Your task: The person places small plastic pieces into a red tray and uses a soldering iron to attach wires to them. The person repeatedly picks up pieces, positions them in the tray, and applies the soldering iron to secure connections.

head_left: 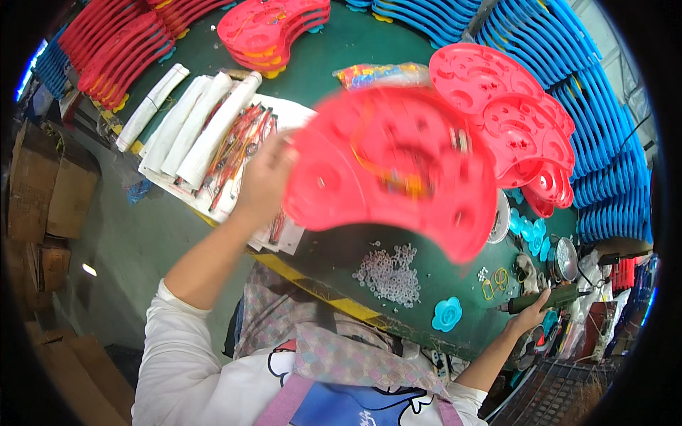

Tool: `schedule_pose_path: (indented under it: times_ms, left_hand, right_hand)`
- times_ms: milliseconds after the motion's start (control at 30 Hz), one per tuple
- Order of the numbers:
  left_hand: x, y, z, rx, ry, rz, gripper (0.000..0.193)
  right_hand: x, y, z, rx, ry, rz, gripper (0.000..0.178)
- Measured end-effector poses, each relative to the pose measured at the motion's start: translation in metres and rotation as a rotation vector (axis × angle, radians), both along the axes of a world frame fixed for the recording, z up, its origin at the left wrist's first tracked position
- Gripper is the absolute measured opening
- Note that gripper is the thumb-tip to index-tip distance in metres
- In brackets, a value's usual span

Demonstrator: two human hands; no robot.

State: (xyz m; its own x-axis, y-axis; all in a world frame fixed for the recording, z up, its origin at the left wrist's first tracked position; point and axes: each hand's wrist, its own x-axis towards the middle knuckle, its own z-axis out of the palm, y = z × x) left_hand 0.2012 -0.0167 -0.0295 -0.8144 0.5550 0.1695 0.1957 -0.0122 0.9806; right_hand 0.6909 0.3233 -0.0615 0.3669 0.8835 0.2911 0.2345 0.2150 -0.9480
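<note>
Gripping a glossy red, curved plastic shell by its left rim with the left hand, pinched on, though too blurred to place each finger. Held above the middle of the green tabletop, hollow side showing. And over to the right hand, curled round a dark green, cylindrical power driver, tip pointing left, well apart from the shell!

Partly done, by the look of it: thin wiring and a small yellow-orange piece inside, no cover seen over them; too smeared to tell whether fixed. Plenty left, judging by the loose stock.

Now the count! One shell in hand, one driver. Four rolled white bundles on the left, beside tangled red wired parts, impossible to number. At least three loose red shells overlapping on the right. One clear bag of coloured pieces behind. One turquoise flower-shaped plastic piece near the edge, several more further right. Small translucent plastic bits in one heap, far past counting!
</note>
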Motion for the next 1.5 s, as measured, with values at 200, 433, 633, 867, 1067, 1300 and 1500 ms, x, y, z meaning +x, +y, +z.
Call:
schedule_pose_path:
  times_ms: [200, 433, 633, 867, 1067, 1300, 1500]
  left_hand:
    - [-0.168, 0.025, 0.04, 0.393, 0.111, 0.375, 0.056]
    - [-0.304, 0.063, 0.031, 0.274, -0.129, 0.497, 0.063]
    - [-0.323, 0.045, 0.019, 0.21, -0.382, 0.217, 0.049]
    - [-0.191, 0.065, 0.002, 0.095, 0.301, 0.243, 0.036]
    - [-0.057, 0.126, -0.006, -0.082, 0.303, -0.434, 0.026]
    - [0.031, 0.226, -0.009, 0.0, -0.451, -0.529, 0.058]
    - [-0.009, 0.311, -0.002, 0.23, -0.711, -0.288, 0.051]
  right_hand:
    - [-0.011, 0.018, -0.016, 0.229, -0.261, 0.038, 0.072]
    - [-0.063, -0.019, 0.01, 0.581, -1.032, -0.208, 0.068]
    - [-0.065, -0.06, 0.028, 0.688, -1.025, 0.306, 0.035]
    - [-0.05, -0.135, -0.005, 0.347, -1.035, 0.985, 0.036]
    - [-0.06, -0.136, -0.018, 0.314, -0.951, 0.888, 0.036]
    - [-0.12, -0.093, -0.008, 0.486, -0.778, 0.936, 0.03]
    - [-0.226, 0.017, 0.015, 0.197, -0.152, 0.527, 0.054]
